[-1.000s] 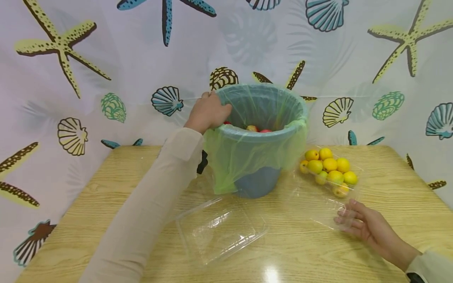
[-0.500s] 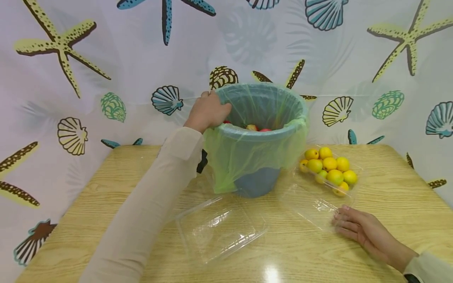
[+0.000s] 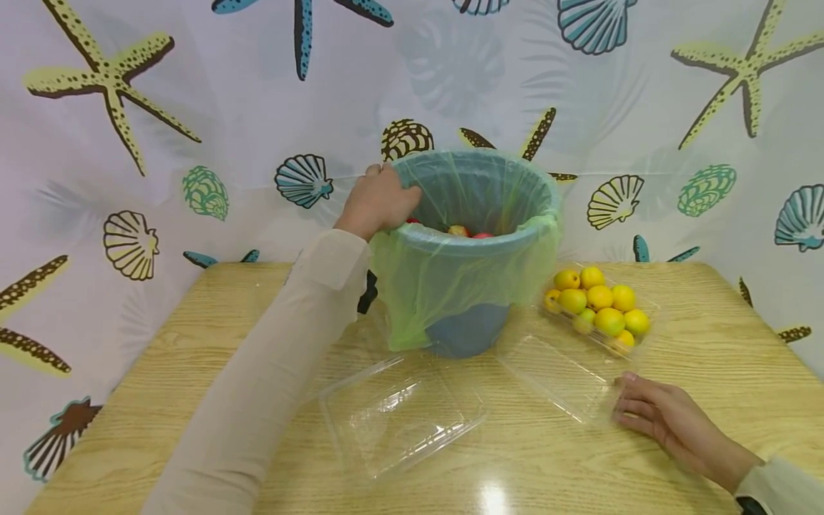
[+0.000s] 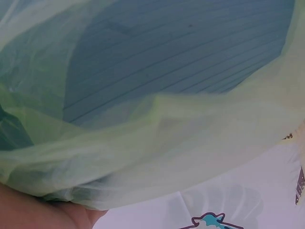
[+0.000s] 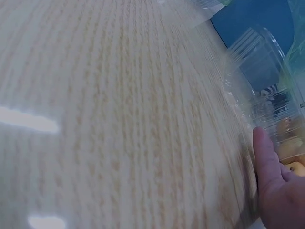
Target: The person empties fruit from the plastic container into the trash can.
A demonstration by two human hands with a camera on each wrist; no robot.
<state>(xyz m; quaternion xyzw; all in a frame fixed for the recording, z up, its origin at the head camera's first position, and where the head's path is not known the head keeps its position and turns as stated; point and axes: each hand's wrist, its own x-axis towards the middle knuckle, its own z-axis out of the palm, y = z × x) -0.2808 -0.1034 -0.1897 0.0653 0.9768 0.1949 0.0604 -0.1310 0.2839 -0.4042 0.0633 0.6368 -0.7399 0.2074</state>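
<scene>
A blue bucket [image 3: 468, 330] stands near the middle of the table, lined with a thin green plastic bag [image 3: 444, 282] folded over its rim. Red and yellowish fruit [image 3: 458, 231] shows inside. My left hand [image 3: 380, 200] grips the bucket's left rim through the bag; its fingertips are hidden behind the rim. To the right, my right hand [image 3: 666, 425] has its fingers relaxed at the near right edge of a clear plastic container [image 3: 556, 379]. In the right wrist view, the thumb [image 5: 267, 152] reaches the container's corner.
Behind that container, several yellow fruits [image 3: 599, 299] sit in another clear container. An empty clear tray [image 3: 405, 411] lies in front of the bucket. A curtain [image 3: 244, 107] printed with shells and starfish hangs behind the table [image 3: 547, 472].
The clear container by my right hand has come down from a tilt to lie flatter on the table, slightly left. My right hand has lowered with it. My left hand keeps its place.
</scene>
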